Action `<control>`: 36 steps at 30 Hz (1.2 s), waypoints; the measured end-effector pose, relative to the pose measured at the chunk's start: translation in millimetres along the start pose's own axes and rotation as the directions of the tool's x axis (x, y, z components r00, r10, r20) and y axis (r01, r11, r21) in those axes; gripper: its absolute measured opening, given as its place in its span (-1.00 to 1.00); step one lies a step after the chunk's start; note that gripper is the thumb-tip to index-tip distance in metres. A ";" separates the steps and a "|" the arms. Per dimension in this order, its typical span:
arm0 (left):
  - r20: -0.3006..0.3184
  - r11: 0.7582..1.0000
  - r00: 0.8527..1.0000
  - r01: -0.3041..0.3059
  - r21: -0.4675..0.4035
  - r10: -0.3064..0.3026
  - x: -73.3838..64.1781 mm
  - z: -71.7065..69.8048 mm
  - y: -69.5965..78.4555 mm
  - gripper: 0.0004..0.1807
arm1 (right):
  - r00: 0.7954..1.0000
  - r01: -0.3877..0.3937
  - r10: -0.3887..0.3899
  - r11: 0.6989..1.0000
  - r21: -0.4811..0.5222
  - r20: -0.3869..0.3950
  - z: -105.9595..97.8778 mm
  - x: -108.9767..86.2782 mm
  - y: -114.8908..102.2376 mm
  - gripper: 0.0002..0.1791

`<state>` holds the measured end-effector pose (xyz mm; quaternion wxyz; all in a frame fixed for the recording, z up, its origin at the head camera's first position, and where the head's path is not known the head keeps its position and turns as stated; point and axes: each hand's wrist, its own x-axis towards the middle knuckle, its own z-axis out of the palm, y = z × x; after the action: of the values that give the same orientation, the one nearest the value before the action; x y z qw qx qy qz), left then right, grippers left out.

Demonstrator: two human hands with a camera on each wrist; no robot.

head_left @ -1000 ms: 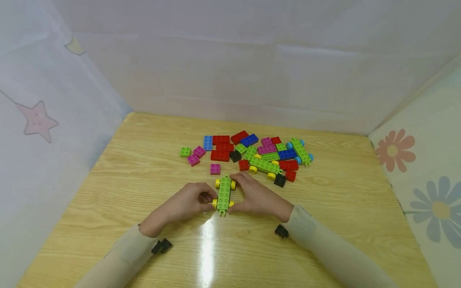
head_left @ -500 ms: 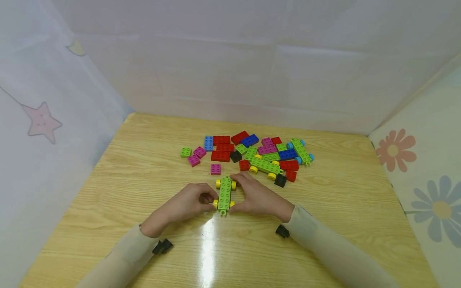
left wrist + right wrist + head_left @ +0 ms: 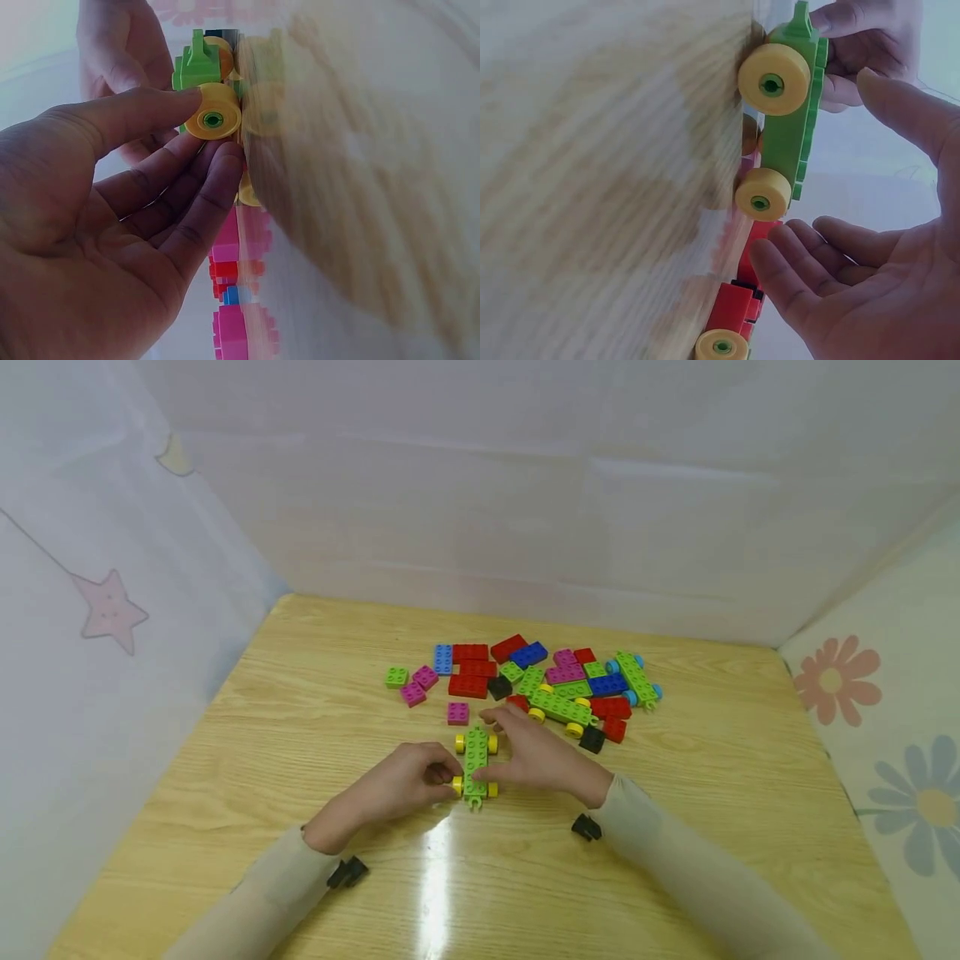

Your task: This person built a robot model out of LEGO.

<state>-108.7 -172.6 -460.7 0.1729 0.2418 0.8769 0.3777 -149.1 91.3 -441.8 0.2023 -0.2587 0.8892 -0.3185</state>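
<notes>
A lime-green toy car base point(image 3: 476, 750) with yellow wheels stands upright on the table, its hook end toward me. My left hand point(image 3: 405, 781) pinches its near left wheel point(image 3: 213, 122), thumb on top and fingertips below, as the left wrist view shows. Over on the right side, my right hand point(image 3: 542, 753) has its thumb and fingers spread and holds nothing. In the right wrist view its fingertips point(image 3: 769, 259) are a little apart from the base's wheels point(image 3: 774, 79). From the head view, the right thumb overlaps the studded top.
Beyond the hands lies a loose group of building bricks, including a red brick point(image 3: 468, 686), a pink brick point(image 3: 458, 713) and a black brick point(image 3: 592, 740). Among them are another yellow-wheeled car base point(image 3: 561, 706) and a blue-wheeled one point(image 3: 636, 678). Cloth walls point(image 3: 480, 510) surround the wooden table point(image 3: 300, 693).
My right hand has let go of the base's right side, and its thumb has lifted over the top. The left hand still pinches the wheel. The head view has shifted slightly.
</notes>
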 end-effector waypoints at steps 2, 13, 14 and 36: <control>-0.001 1.000 1.000 0.003 0.003 -0.003 -0.6 -0.3 0.8 -0.77 | 1.000 0.000 0.000 1.000 0.001 -0.012 -1.3 3.7 -1.4 -0.03; -0.003 1.000 1.000 -0.019 0.008 0.019 0.1 1.0 0.4 -0.77 | 0.994 0.002 0.009 0.995 0.103 -0.110 -1.9 36.0 -6.0 -0.39; -0.004 1.000 1.000 -0.017 0.008 0.017 -0.2 0.9 0.7 -0.77 | 0.993 0.002 0.011 0.993 0.115 -0.116 -1.3 38.8 -5.5 -0.40; -0.009 1.000 1.000 -0.014 -0.025 0.014 -1.2 0.0 0.8 -0.77 | 0.986 -0.052 0.065 0.995 0.089 -0.154 7.3 74.4 -1.5 -0.47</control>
<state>-107.4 -172.8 -460.0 0.1693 0.2440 0.8712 0.3909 -203.1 43.1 -460.5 0.1519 -0.1977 0.8953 -0.3693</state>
